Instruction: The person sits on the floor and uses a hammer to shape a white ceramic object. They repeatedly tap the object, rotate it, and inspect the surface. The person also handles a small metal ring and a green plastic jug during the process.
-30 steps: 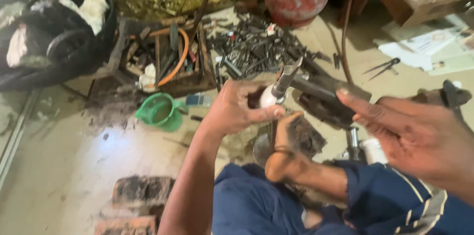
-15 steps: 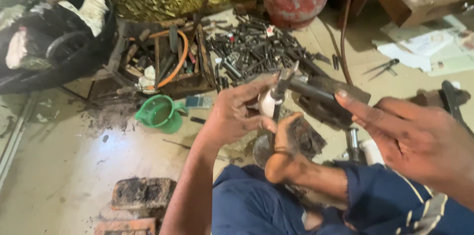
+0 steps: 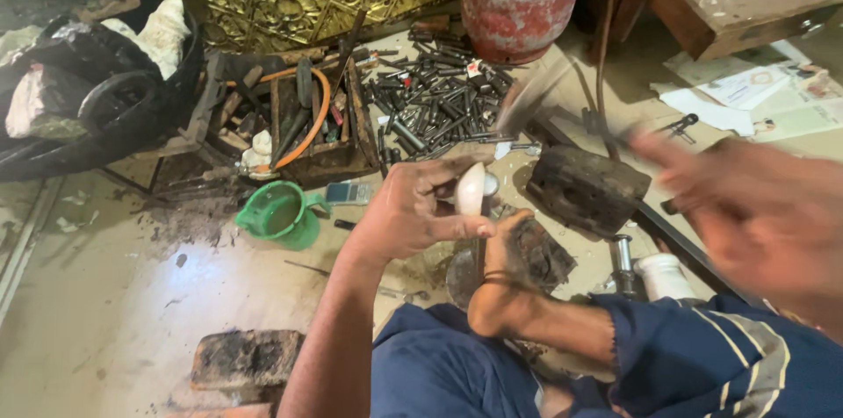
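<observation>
Dim, soft daylight; glare on floor (image 3: pixel 176 295); right hand (image 3: pixel 755 216) motion-blurred.

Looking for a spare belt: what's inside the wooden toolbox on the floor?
The wooden toolbox holds an orange hose loop, dark tool handles and white rags. Anything beneath them is covered.

Left hand (image 3: pixel 413 212) raised on an outstretched bare arm, fingers curled tight, thumb pressed across; right hand (image 3: pixel 764 216) lifted, blurred, its grip unclear.
</observation>
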